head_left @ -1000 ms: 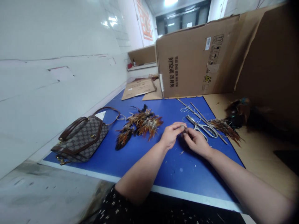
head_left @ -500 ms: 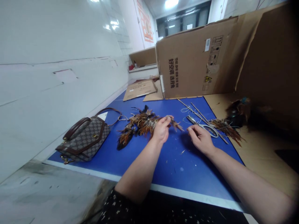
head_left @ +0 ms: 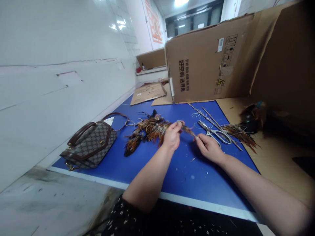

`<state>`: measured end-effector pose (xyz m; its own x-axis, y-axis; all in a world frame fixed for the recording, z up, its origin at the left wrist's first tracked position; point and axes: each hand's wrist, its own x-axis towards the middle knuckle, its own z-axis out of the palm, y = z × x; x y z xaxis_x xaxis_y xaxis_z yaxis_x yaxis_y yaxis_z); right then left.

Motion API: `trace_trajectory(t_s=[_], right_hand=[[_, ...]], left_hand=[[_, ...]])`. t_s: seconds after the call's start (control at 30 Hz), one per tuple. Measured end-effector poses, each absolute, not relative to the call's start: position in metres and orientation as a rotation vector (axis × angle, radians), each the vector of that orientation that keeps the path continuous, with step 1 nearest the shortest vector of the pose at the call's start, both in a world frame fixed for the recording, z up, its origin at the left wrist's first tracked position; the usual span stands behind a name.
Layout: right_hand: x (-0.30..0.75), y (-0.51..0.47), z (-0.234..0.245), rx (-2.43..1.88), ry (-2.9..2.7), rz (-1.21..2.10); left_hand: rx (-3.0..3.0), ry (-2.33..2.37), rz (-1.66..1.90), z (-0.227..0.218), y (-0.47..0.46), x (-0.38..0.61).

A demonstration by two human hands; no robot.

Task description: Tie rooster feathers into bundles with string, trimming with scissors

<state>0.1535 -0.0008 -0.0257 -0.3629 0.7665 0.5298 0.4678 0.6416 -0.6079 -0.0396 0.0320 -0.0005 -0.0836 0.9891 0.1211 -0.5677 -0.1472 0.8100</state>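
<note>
Between my two hands stretches a small bunch of brown feathers (head_left: 188,130). My left hand (head_left: 173,135) is closed round its base, fingers pinched together. At the tip end, my right hand (head_left: 208,147) pinches the feathers between thumb and forefinger. A larger pile of brown, orange and black feathers (head_left: 151,128) lies on the blue tabletop just left of my left hand. Scissors with pale handles (head_left: 221,135) lie behind my right hand, partly hidden by it. Near them are thin sticks (head_left: 214,122) and loose pale string (head_left: 197,114).
A patterned handbag (head_left: 91,144) with brown handles stands at the left of the blue table (head_left: 157,177). A large cardboard box (head_left: 199,72) stands at the back, with flat cardboard (head_left: 147,93) beside it. More feathers (head_left: 242,136) lie on cardboard at the right.
My right hand has moved slightly left and now pinches the tip of the feather bunch. My left hand keeps its hold. The view has shifted slightly.
</note>
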Motion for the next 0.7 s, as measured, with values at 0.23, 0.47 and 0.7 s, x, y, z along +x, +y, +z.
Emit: trace_trajectory(t_s=[0.23,0.47,0.7], right_hand=[[0.154,0.002,-0.03,-0.996,-1.888,0.32],[0.156,-0.001,-0.023,-0.991,-1.776,0.289],[0.151,-0.003,-0.026,-0.888,-1.816,0.652]], left_hand=[[0.783,0.7,1.547,0.004,0.035,-0.048],[0.996,0.641,1.277,-0.001,0.018,-0.03],[1.031,0.592,1.205,-0.012,0.012,-0.014]])
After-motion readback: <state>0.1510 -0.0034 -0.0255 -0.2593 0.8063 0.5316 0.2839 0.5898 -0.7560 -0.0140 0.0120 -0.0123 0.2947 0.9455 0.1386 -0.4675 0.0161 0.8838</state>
